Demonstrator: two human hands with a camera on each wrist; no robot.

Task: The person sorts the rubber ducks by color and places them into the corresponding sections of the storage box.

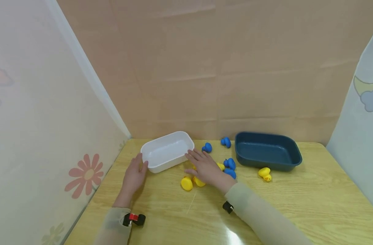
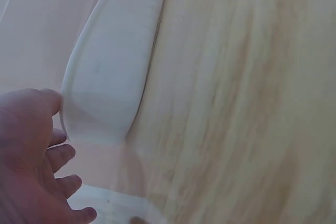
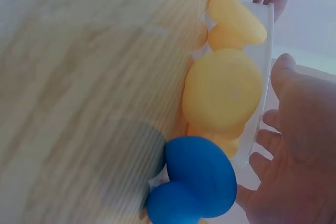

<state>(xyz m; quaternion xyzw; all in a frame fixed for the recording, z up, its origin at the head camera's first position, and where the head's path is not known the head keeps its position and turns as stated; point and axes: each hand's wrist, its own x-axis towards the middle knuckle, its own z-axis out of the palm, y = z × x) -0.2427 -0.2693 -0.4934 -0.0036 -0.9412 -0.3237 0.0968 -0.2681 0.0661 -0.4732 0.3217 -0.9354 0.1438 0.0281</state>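
A white rectangular tub stands at the back left of the table, set at a slant. My left hand is at its left end, thumb and fingers spread about the corner; in the left wrist view the thumb meets the rim. Over at the tub's right end, my right hand has its fingers extended by the rim, its palm above several yellow toy ducks. The hand partly hides those ducks. In the right wrist view, yellow ducks and a blue duck lie beside the right hand, not held.
A dark blue rectangular tub stands at the back right, with one yellow duck before it. Several blue ducks lie between the two tubs. A brown backdrop rises behind the wooden table, with pale side walls.
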